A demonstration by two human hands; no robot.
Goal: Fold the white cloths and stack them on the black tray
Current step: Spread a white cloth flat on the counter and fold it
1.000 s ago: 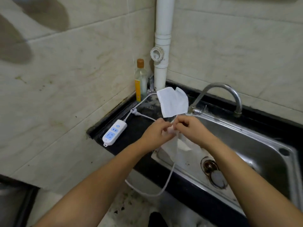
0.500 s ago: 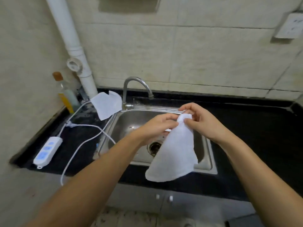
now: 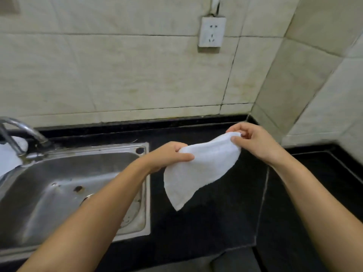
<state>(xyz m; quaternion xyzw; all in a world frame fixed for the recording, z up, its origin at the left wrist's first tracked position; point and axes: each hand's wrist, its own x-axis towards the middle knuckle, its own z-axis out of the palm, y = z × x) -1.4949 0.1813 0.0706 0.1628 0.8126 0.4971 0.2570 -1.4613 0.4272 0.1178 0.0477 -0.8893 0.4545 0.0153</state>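
Left hand (image 3: 169, 156) and right hand (image 3: 255, 142) each pinch a top corner of 1 white cloth (image 3: 198, 171).

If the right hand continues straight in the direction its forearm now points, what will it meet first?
Probably the tiled back wall above the black counter. The right hand, pinching the white cloth, points up and left toward it; nothing visible lies between, though depth is unclear.

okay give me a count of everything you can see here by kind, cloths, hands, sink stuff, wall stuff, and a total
White cloths: 2, one held, one by the tap
Hands: 2, left, right
Sinks: 1
Taps: 1
Wall sockets: 1
Total: 7
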